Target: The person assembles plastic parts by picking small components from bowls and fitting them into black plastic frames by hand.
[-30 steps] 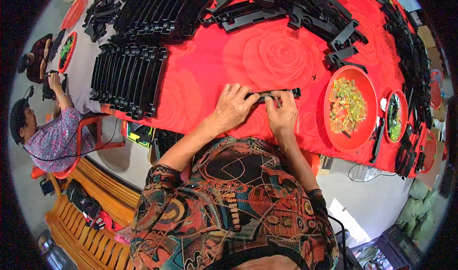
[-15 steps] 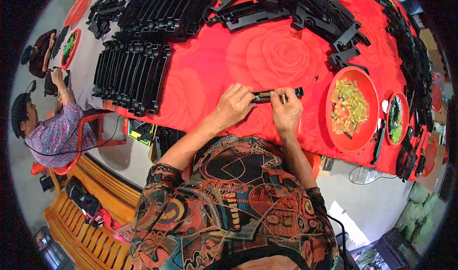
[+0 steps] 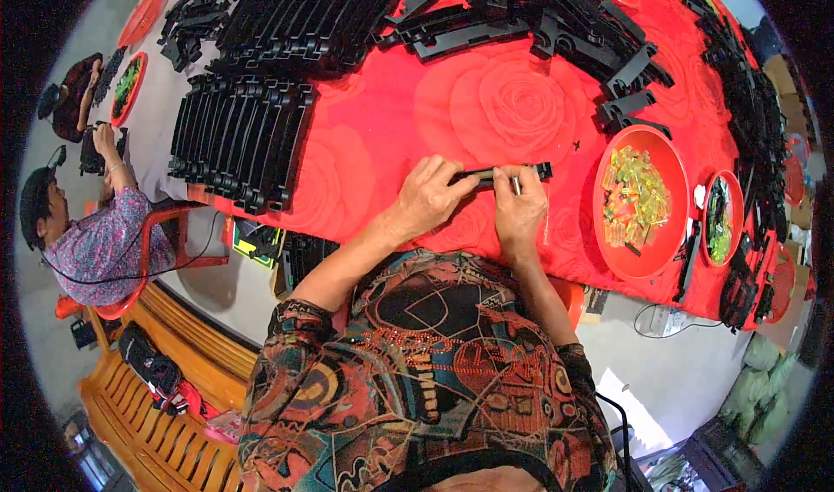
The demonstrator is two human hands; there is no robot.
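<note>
While the left hand (image 3: 432,194) grips one end of a black strip (image 3: 544,171) over the red cloth (image 3: 373,144), the right hand (image 3: 522,207) pinches a short rod (image 3: 516,184) near its other end. A loosened left grip would likely let the strip twist or slip. Both forearms (image 3: 347,262) angle inward, knuckles up. To the right sits a bowl (image 3: 658,250) of yellow pieces (image 3: 638,195); to the left, stacked black strips (image 3: 239,140).

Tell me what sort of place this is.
Probably a small assembly workshop: long black plastic-looking parts lie in rows on a red-clothed table, a rounded red bowl holds small translucent yellow pieces, and the left hand and right hand work at one slim black part.
</note>
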